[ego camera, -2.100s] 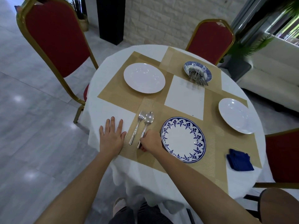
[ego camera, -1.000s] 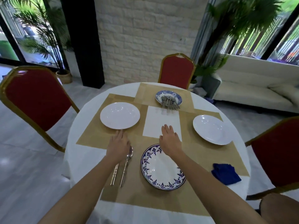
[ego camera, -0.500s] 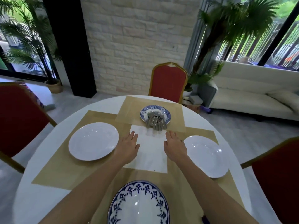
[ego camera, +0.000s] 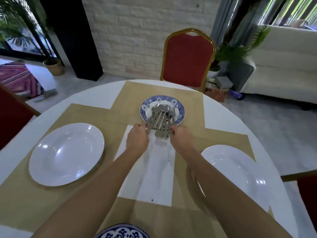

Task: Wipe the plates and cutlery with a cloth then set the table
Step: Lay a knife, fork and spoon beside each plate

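Cutlery (ego camera: 160, 117) is piled on the far blue plate (ego camera: 181, 109), with the handles sticking out over its near rim. One handle end is pinched by the curled fingers of the left hand (ego camera: 137, 140). The right hand (ego camera: 180, 140) is curled at the other handles, but a hold cannot be told. The pieces are too bunched to be counted. Two white plates are set on the desk (ego camera: 96, 95): the left white plate (ego camera: 66, 153) and the right white plate (ego camera: 240, 177). A second blue plate (ego camera: 122, 231) is seen at the near edge. One whole red chair (ego camera: 187, 57) is seen behind.
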`<state>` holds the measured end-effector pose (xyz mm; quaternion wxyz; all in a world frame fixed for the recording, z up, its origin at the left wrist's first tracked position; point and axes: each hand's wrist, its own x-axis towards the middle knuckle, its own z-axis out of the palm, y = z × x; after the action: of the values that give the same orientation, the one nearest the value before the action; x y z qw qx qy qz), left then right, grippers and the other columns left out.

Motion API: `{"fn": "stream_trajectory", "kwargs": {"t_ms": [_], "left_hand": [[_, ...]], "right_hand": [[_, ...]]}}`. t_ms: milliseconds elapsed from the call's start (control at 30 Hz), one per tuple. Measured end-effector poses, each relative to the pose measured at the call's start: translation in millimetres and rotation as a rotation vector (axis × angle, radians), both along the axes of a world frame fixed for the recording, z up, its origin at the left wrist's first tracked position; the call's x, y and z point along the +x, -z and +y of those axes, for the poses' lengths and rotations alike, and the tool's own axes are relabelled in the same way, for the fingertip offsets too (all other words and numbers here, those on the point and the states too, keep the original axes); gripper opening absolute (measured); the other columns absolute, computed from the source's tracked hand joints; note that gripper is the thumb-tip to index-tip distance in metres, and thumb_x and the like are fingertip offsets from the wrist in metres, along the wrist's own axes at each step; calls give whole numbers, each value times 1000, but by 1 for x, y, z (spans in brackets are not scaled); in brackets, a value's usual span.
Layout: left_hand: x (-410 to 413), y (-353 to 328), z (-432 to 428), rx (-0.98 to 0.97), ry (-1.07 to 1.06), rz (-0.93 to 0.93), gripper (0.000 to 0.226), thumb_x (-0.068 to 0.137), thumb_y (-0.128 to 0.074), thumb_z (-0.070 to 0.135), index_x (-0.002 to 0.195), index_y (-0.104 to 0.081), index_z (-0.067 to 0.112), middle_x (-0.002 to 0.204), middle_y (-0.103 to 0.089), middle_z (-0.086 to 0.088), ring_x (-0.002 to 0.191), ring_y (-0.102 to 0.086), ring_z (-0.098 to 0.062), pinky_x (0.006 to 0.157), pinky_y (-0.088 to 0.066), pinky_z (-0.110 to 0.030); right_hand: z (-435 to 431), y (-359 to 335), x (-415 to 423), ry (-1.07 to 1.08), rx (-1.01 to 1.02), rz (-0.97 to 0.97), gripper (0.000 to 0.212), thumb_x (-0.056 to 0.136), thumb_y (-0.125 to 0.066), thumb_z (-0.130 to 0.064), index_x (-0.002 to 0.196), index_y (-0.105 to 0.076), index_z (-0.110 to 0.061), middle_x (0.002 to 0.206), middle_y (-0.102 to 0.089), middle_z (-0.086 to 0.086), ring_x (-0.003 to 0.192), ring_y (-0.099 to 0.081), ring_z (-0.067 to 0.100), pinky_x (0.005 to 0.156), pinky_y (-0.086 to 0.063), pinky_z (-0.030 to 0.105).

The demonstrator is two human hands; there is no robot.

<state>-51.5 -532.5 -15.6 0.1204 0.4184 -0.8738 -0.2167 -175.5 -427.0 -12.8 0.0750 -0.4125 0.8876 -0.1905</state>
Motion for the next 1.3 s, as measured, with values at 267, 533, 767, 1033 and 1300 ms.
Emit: {"fn": "stream_trajectory", "kwargs": {"t_ms": [267,533,767,1033,1300], "left_hand": [[-26,21,-10,253,-230,-25,32,94,-53,34,104,-61,4,101,-67,-13,100,-60,-32,78,-44,-34],[-18,23,-13,954,-525,482,15,89,-64,13,76,-61,5,73,-66,-7,62,-61,-14,67,-55,-24],[7,4,3,1028,-603,667,11,91,-57,2,80,-60,3,72,-65,-7,63,-60,-14,67,-54,-22],[69,-23,63,1163,-477,794,10,93,-57,5,87,-64,3,77,-69,-7,72,-65,-16,70,-55,-23],[193,-31,83,689,55,451,7,94,-57,22,95,-62,17,90,-69,6,83,-63,-8,72,-47,-14]], "right_hand": [[-15,25,-6,-5,19,8,31,98,-42,-19,118,-64,-12,115,-54,12,99,-55,30,78,-49,36],[-13,27,-2,70,-22,-72,30,97,-43,-21,117,-63,-11,113,-54,11,99,-55,29,81,-50,40],[-16,15,21,153,-129,-183,25,97,-45,-23,105,-66,-13,102,-60,10,91,-58,28,78,-50,39],[-12,-33,84,276,-478,-681,33,96,-54,-28,76,-68,-5,73,-65,9,60,-50,16,62,-40,29],[29,-63,182,330,-389,-781,10,84,-66,-10,92,-71,-7,80,-71,5,67,-65,15,58,-47,23]]}}
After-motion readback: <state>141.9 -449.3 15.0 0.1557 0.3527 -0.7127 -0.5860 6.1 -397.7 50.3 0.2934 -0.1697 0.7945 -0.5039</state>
